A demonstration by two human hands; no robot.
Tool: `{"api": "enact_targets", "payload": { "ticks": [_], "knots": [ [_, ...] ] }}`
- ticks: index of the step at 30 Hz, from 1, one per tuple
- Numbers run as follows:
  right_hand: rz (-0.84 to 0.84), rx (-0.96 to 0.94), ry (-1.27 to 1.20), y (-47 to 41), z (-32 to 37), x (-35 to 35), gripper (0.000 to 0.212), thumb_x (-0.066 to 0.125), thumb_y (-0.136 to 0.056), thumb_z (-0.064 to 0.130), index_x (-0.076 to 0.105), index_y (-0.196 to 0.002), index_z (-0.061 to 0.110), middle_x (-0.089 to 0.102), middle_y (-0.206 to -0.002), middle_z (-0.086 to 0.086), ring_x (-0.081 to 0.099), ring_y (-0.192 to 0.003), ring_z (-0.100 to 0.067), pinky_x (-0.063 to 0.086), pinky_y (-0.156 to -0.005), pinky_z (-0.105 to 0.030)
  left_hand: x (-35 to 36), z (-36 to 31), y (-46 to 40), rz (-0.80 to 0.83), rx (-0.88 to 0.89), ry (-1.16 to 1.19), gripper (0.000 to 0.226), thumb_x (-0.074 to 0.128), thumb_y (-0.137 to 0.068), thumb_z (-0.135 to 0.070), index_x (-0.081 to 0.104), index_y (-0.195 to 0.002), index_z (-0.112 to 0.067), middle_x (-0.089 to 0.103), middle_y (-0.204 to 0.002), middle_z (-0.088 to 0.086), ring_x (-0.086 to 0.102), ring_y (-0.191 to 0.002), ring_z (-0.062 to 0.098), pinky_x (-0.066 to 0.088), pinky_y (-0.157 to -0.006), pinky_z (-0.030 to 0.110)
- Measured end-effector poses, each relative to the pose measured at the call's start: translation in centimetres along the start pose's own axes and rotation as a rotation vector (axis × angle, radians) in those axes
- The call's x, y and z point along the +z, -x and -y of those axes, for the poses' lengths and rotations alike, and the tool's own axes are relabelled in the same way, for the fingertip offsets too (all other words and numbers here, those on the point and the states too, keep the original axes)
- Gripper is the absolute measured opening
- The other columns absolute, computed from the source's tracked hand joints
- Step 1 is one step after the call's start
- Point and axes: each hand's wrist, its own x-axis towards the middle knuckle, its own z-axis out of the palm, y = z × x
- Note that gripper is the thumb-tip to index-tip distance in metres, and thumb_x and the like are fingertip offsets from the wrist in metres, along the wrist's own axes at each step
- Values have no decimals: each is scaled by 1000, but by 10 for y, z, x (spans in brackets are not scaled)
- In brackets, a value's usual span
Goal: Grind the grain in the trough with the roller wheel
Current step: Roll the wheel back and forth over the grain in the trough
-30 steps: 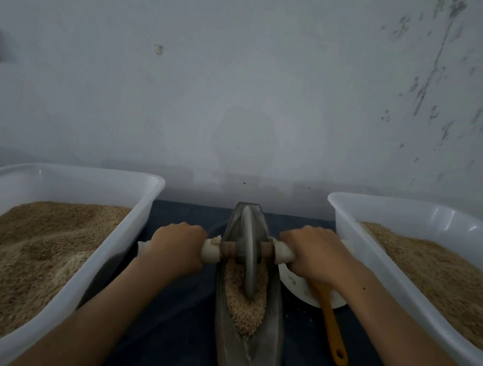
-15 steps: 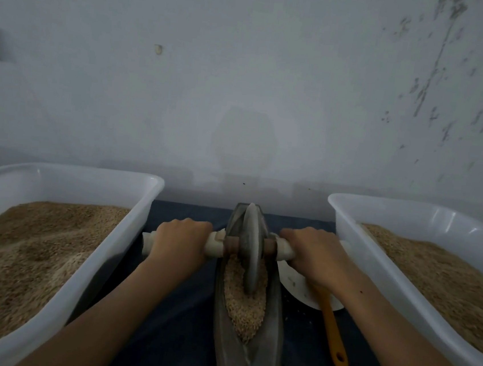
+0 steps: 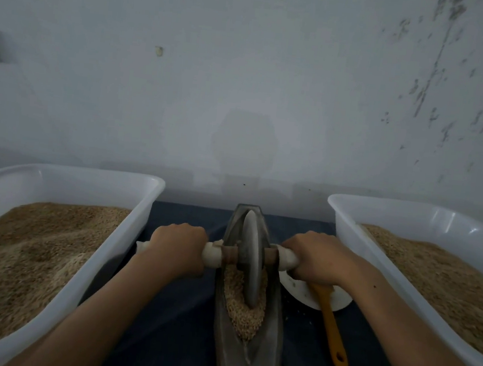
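A narrow boat-shaped metal trough lies lengthwise on the dark cloth in front of me. Pale brown grain fills its middle. A grey disc-shaped roller wheel stands upright in the trough, its lower edge sunk in the grain. A wooden axle with white-wrapped handles runs through the wheel. My left hand grips the left handle and my right hand grips the right one. The wheel sits toward the trough's far half.
A white plastic tub heaped with grain stands at the left, and another tub at the right. A white dish with an orange-handled tool lies right of the trough. A grey wall rises close behind.
Both hands have pushed the wheel slightly farther along the trough, away from me. More grain shows on the near side of the wheel.
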Motion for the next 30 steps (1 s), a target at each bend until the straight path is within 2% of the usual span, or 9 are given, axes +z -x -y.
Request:
{"api": "enact_targets", "payload": {
  "ticks": [5, 8, 12, 15, 17, 20, 23, 26, 30],
  "knots": [
    [-223, 57, 31, -5, 1, 14, 6, 54, -89, 24, 50, -90, 28, 64, -95, 3, 60, -86, -20, 40, -67, -30, 6, -5, -1, -250, -16, -11, 13, 55, -89, -31, 53, -99, -24, 62, -99, -3, 60, -90, 18, 38, -69, 28],
    [-287, 81, 26, -7, 2, 19, 5, 53, -89, 22, 50, -93, 24, 64, -96, 1, 61, -87, -23, 44, -70, -34, 9, -6, -1, -326, -26, 2, 14, 54, -90, -34, 51, -100, -25, 61, -98, -3, 61, -90, 18, 38, -68, 28],
    [-254, 73, 44, -4, 3, 15, 8, 54, -87, 21, 53, -94, 25, 64, -95, 0, 61, -88, -22, 41, -67, -32, 9, -4, 0, -255, -19, -2, 16, 56, -88, -33, 55, -101, -24, 62, -99, -3, 60, -91, 17, 40, -71, 28],
    [-122, 51, 49, -1, 4, 5, 10, 57, -86, 21, 56, -93, 27, 64, -95, 1, 60, -87, -21, 35, -65, -28, 3, -1, 0, -103, -1, -1, 22, 61, -84, -31, 58, -104, -21, 60, -95, -3, 59, -87, 16, 43, -73, 27],
    [-28, 38, 37, 0, 5, -1, 12, 59, -84, 20, 52, -88, 30, 62, -89, 2, 56, -79, -17, 34, -58, -26, 0, 0, 0, -17, 14, 9, 28, 65, -82, -32, 58, -106, -20, 56, -88, -4, 54, -81, 13, 45, -75, 27],
    [29, 36, 22, 1, 6, -4, 13, 61, -84, 20, 53, -88, 30, 55, -82, 5, 53, -75, -14, 31, -51, -23, -2, 1, -1, 39, 22, -7, 35, 68, -79, -34, 57, -109, -20, 59, -93, -3, 54, -82, 13, 45, -75, 27],
    [-27, 64, 34, -1, 8, -1, 13, 58, -86, 19, 57, -95, 28, 58, -88, 2, 55, -80, -17, 35, -59, -26, 1, 0, -1, -5, -2, 0, 31, 66, -81, -34, 57, -108, -21, 61, -99, -2, 58, -87, 15, 43, -73, 27],
    [-178, 87, 77, -4, 8, 7, 16, 54, -89, 22, 57, -104, 26, 63, -100, 0, 60, -91, -22, 36, -67, -29, 6, -3, -1, -157, -20, 23, 16, 58, -86, -31, 55, -100, -23, 62, -101, -3, 60, -92, 17, 40, -72, 28],
    [-269, 92, 58, -5, 7, 14, 9, 53, -90, 22, 52, -98, 26, 64, -99, 1, 61, -89, -21, 38, -69, -31, 9, -5, 0, -264, -28, 51, 8, 52, -91, -29, 52, -97, -25, 62, -100, -3, 60, -93, 19, 40, -73, 29]
  ]
}}
